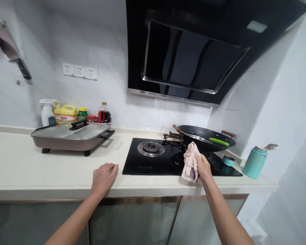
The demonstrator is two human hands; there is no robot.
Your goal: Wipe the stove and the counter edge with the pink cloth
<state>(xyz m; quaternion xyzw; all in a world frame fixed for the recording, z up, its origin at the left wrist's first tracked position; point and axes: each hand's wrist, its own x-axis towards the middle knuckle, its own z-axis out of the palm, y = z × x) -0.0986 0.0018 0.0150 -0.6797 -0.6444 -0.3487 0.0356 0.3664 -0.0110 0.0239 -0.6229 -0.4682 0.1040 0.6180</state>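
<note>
My right hand (204,166) grips a bunched pale pink cloth (190,168) above the front of the black glass gas stove (137,166). Part of the cloth hangs down over the stove's front edge. My left hand (105,177) rests on the white countertop (73,170), just left of the stove, its fingers curled in with nothing seen in them. The left burner (151,148) is bare. Behind the cloth, a black wok (214,146) with wooden handles sits on the right side, a green-handled utensil (219,141) lying in it.
A lidded electric pan (63,144) stands at the left, with bottles such as a yellow jug (65,114) behind it. Right of the stove is a teal jar (255,163); its teal cap (228,161) lies on the stove. A range hood (188,58) hangs overhead; a cleaver (10,47) hangs left.
</note>
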